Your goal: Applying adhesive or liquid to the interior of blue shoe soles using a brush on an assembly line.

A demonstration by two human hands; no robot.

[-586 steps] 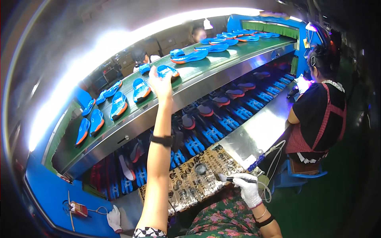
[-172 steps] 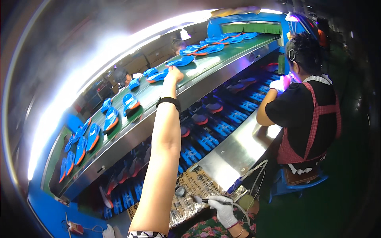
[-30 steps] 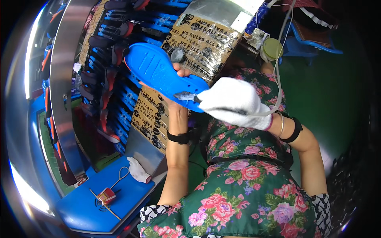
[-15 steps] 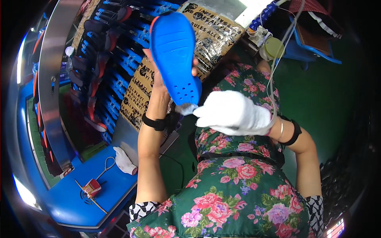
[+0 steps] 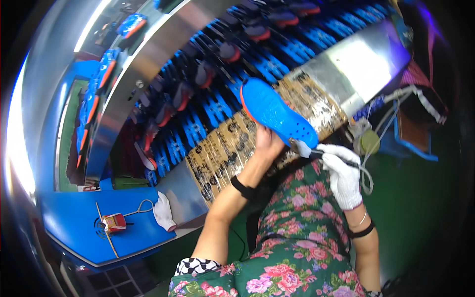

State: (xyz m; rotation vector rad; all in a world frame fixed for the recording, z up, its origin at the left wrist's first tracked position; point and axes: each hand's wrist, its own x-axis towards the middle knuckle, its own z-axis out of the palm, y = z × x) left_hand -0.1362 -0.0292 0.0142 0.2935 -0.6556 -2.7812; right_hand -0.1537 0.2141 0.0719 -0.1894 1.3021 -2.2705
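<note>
My bare left hand (image 5: 268, 141) is closed around a blue shoe sole (image 5: 274, 109) with an orange edge, gripping it from below and behind. Small round holes dot the sole's lower right end. A white knitted glove covers my right hand (image 5: 344, 175), whose fingers are closed on the dark handle of a brush (image 5: 301, 147). The brush's pale, flat head meets the lower right end of the sole. Both hands are in front of a ledge wrapped in printed cardboard and clear film (image 5: 222, 153).
Beyond the ledge, a machine carries rows of dark shoes (image 5: 183, 94) and blue parts. On the blue table (image 5: 64, 218) at left are a white glove (image 5: 163, 212), a red and yellow box (image 5: 116, 222) and a thin stick. A pale green container (image 5: 369, 142) and cables are at right.
The view has swung, so the ledge and machine show more fully. The sole has tilted, its holed end now toward the lower right. My right hand has turned more upright, with the brush handle now visible.
</note>
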